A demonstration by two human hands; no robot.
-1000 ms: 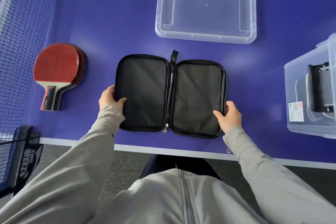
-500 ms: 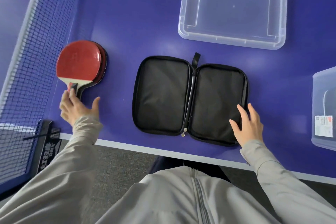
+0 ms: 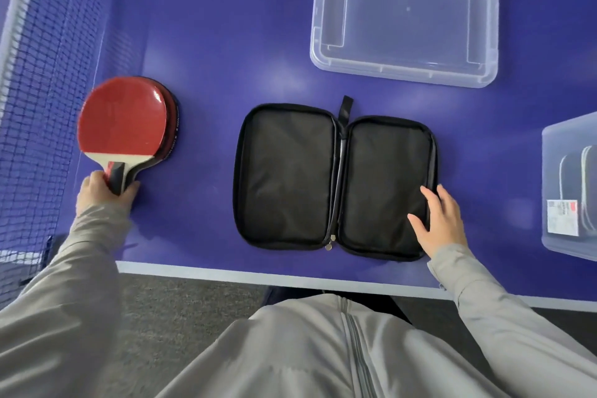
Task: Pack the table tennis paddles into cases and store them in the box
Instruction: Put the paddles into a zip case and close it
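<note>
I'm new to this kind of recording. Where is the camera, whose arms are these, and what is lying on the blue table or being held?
There is no machine here. A person works with bare hands, and the only camera sits on their head, looking down, so the grey sleeves at the bottom are their own arms. The left hand grips the handle of the stacked red paddles, beside the net. The right hand rests open on the right half of a black case, which lies unzipped and flat on the blue table. Beyond the case lies a clear lid, and a clear box stands at the right edge.
</note>
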